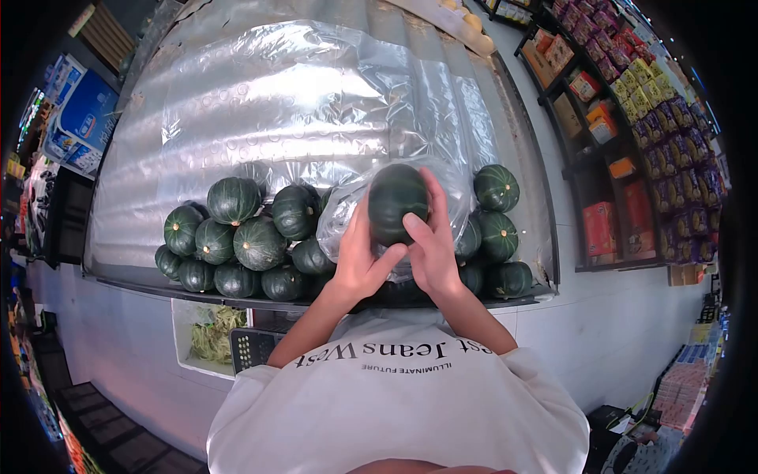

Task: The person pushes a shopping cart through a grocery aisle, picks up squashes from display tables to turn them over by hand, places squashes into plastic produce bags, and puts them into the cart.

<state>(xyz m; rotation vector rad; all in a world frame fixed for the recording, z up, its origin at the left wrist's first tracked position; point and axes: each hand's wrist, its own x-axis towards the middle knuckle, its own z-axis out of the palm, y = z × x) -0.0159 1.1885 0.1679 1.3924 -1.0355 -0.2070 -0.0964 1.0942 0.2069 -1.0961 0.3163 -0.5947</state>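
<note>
A dark green squash [398, 201] is held up between my two hands over the front part of the display table. My left hand [365, 257] cups its left and lower side. On its right side, the fingers of my right hand [433, 237] lie along it, with the thumb across its front. Crumpled clear plastic [339, 217] spreads beneath and behind the hands. Left of them, several green squashes [259, 243] are piled along the front edge; a smaller pile [498, 235] stands to the right.
Silvery plastic sheeting [292, 95] covers the table [126, 286] behind the squashes. Below the front edge sits a white box [183, 336] of leafy greens beside a black crate [254, 347]. Shelves of packaged goods [600, 126] stand right, and a blue box [85, 118] is at left.
</note>
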